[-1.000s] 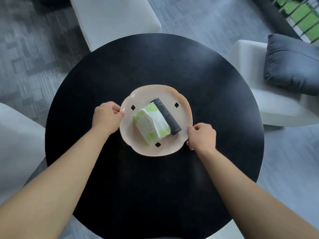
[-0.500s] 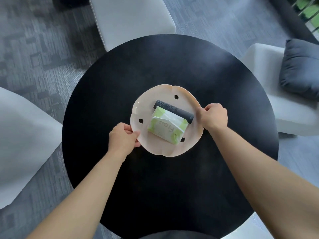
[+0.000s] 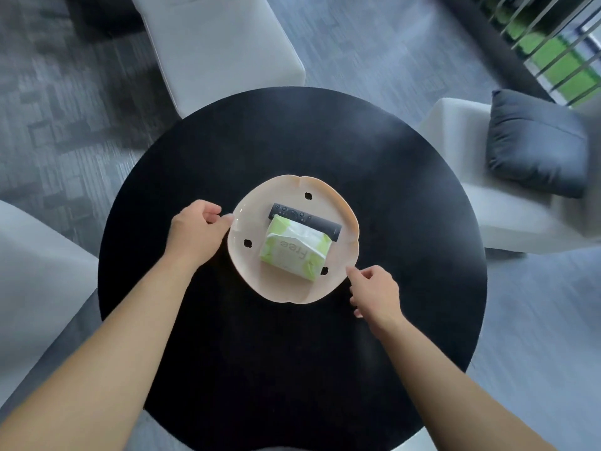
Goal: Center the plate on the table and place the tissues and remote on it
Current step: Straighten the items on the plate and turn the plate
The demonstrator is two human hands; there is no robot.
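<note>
A scalloped cream plate (image 3: 280,289) lies near the middle of the round black table (image 3: 406,196). On the plate rests a green-and-white tissue pack (image 3: 294,252), and a black remote (image 3: 304,219) lies right behind it, partly covered by the pack. My left hand (image 3: 195,234) pinches the plate's left rim with thumb and fingers. My right hand (image 3: 374,291) is just off the plate's lower right rim. Its index finger points at the edge, and it grips nothing.
White seats surround the table: one beyond it (image 3: 221,43), one at the left (image 3: 32,271), and one at the right (image 3: 507,216) carrying a dark grey cushion (image 3: 536,144). A railing (image 3: 559,37) runs along the top right. Grey carpet covers the floor.
The plate has turned with the pack and remote on it. My right hand has come off the right rim and dropped to the lower right. My left hand has shifted up the left rim.
</note>
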